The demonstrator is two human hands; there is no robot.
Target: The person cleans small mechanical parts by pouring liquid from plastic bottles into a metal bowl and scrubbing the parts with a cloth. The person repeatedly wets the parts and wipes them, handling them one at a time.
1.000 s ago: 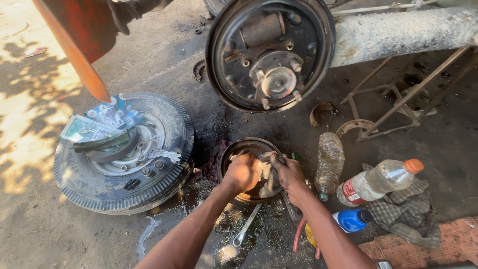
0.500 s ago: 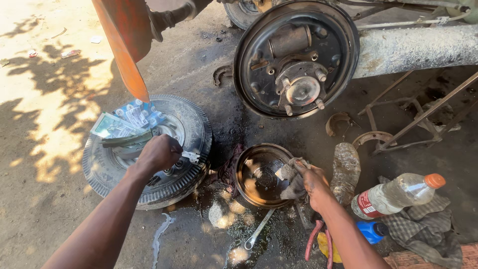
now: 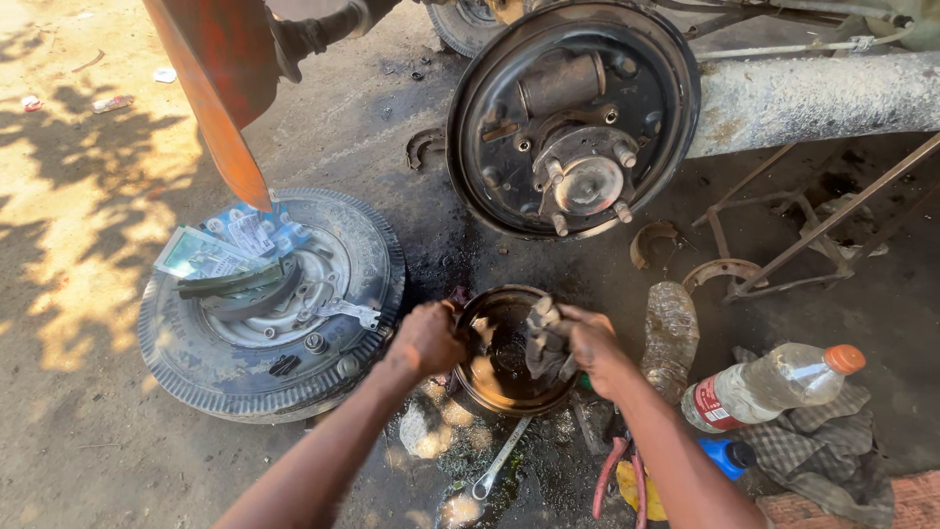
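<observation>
A round, dark, oily metal brake drum (image 3: 501, 355) lies open side up on the stained ground (image 3: 78, 431), hemmed in closely. To its left, nearly touching, lies a black rubber tyre on its grey steel rim (image 3: 269, 304), with curved brake shoes and printed packets on top. Behind the drum stands the round black backing plate with its rusty hub (image 3: 578, 122), with a strip of wet ground between them. To the right a crumpled clear plastic bottle (image 3: 670, 335) stands just beside the drum, and a clear bottle with an orange cap (image 3: 769, 384) lies farther right on a checked cloth (image 3: 818, 451). In front of the drum a silver spanner (image 3: 496, 460) and red-handled pliers (image 3: 615, 470) lie on the wet patch. The open room is at far left, on sunlit dirt.

Both forearms reach forward from the bottom edge, converging on the drum. The left hand (image 3: 428, 340) sits at the drum's left rim, knuckles up, fingers curled over the edge and gripping it. The right hand (image 3: 590, 348) comes in over the right rim, its fingers clenched on a grey, dirty rag (image 3: 544, 338) that is pressed into the drum's inside.
</observation>
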